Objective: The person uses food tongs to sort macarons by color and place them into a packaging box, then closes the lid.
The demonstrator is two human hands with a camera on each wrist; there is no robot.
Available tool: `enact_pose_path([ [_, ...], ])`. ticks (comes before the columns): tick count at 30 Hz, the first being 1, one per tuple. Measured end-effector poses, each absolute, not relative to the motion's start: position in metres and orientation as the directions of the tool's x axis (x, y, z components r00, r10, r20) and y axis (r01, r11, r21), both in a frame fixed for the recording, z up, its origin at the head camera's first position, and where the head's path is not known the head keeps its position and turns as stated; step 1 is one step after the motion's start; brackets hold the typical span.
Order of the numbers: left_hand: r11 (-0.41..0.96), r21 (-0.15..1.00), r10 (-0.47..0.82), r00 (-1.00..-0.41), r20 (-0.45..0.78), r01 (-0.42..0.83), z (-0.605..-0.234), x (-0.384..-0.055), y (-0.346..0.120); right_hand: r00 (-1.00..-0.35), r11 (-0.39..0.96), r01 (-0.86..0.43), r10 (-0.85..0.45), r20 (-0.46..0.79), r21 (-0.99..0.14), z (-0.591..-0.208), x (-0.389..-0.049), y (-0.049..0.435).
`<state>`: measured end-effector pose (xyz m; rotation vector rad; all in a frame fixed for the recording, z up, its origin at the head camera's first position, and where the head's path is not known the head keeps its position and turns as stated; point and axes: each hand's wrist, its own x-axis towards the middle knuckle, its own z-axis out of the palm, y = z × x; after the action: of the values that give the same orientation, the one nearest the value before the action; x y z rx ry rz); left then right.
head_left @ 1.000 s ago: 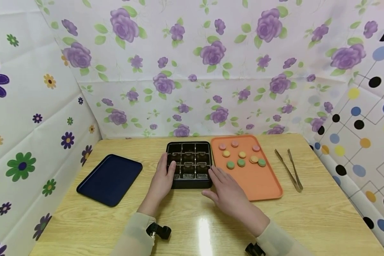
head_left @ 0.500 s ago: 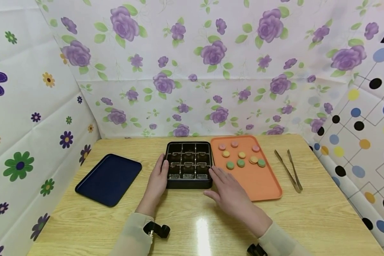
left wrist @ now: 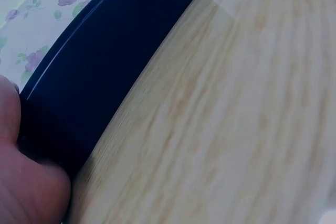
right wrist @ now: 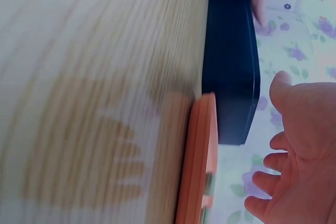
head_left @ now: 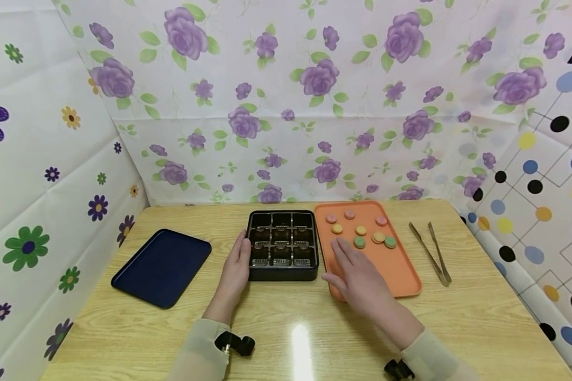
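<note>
From where I stand, the black box (head_left: 282,274) sits on the wooden table (head_left: 267,328), its nine compartments facing up. The left hand (head_left: 234,271) rests against the box's left wall, fingers fairly straight, thumb at the near corner. The right hand (head_left: 362,278), apart from the other, is raised to the right of the box, loosely spread and grasping nothing, above the orange tray (head_left: 400,280) just beside the box. That tray bears macarons (head_left: 360,230) (pretty ones: pink, yellow and green). Farther right of the box lie metal tongs (head_left: 434,254); well to its left, a dark blue tray (head_left: 162,270)
</note>
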<state>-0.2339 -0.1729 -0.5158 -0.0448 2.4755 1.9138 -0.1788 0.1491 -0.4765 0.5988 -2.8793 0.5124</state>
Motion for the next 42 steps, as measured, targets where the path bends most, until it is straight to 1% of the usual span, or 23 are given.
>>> enact_pose_path([
  [8, 0.264, 0.964, -0.003, -1.000, 0.000, -0.001, -0.517, -0.235, -0.170, -0.915, 0.882, -0.375, -0.302, 0.267, -0.286, -0.474, -0.188, 0.181],
  [12, 0.271, 0.963, -0.011, -1.000, -0.003, -0.006, -0.518, -0.235, -0.169, -0.913, 0.887, -0.370, -0.293, 0.285, -0.275, -0.475, -0.194, 0.196],
  [19, 0.273, 0.962, -0.011, -1.000, -0.004, -0.007, -0.519, -0.232, -0.172, -0.917, 0.896, -0.352, -0.271, 0.292, -0.272, -0.475, -0.200, 0.224],
  [23, 0.269, 0.963, -0.011, -1.000, -0.005, -0.008, -0.518, -0.232, -0.173, -0.919, 0.910, -0.333, -0.256, 0.299, -0.247, -0.474, -0.204, 0.242],
  [29, 0.247, 0.969, -0.022, -1.000, -0.013, -0.018, -0.517, -0.233, -0.173, -0.941, 0.927, -0.271, -0.198, 0.275, -0.260, -0.475, -0.205, 0.268],
  [37, 0.221, 0.975, -0.030, -0.999, -0.015, -0.021, -0.517, -0.233, -0.173, -0.954, 0.943, -0.212, -0.143, 0.264, -0.256, -0.482, -0.206, 0.299],
  [42, 0.213, 0.977, -0.021, -1.000, -0.022, -0.026, -0.517, -0.232, -0.174, -0.959, 0.945, -0.159, -0.079, 0.272, -0.286, -0.487, -0.207, 0.312],
])
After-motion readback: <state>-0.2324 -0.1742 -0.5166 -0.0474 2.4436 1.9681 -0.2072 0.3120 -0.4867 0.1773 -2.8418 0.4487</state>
